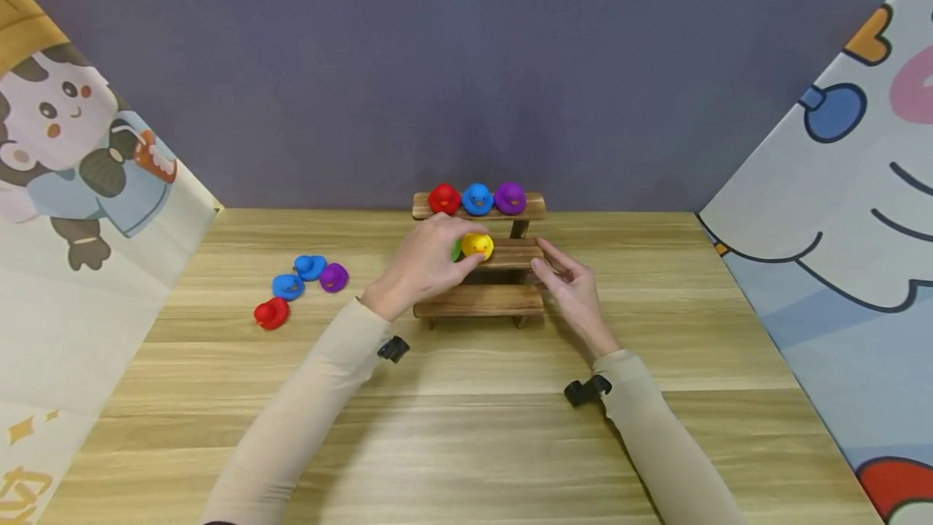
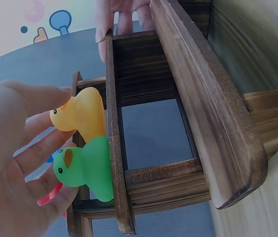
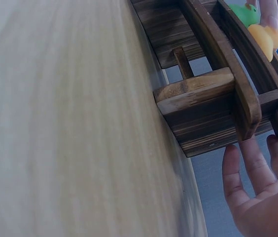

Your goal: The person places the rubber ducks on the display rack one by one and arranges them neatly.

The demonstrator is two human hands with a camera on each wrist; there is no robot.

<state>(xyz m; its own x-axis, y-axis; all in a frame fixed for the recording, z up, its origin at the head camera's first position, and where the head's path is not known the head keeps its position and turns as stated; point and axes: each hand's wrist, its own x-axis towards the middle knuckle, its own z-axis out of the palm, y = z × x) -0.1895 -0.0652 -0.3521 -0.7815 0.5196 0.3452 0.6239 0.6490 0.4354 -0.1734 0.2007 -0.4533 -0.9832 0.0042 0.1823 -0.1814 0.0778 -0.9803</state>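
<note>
A three-tier wooden display stand [image 1: 477, 301] stands at the back of the table. My left hand [image 1: 423, 264] pinches a yellow rubber duck [image 1: 477, 246] between thumb and fingers, at the middle tier. Beside it on that tier sits a green rubber duck [image 2: 90, 168], mostly hidden by the hand in the head view. At the tier's right end, my right hand [image 1: 574, 292] grips the stand, thumb in front and a finger behind. Along the top tier stand a red duck [image 1: 445, 198], a blue duck [image 1: 478, 199] and a purple duck [image 1: 510, 198].
On the table's left lie two blue ducks [image 1: 287, 288], a purple duck [image 1: 334, 277] and a red duck [image 1: 272, 313]. A dark grey panel [image 1: 466, 71] rises behind the stand. Printed cartoon panels [image 1: 87, 144] flank the wooden table [image 1: 466, 428].
</note>
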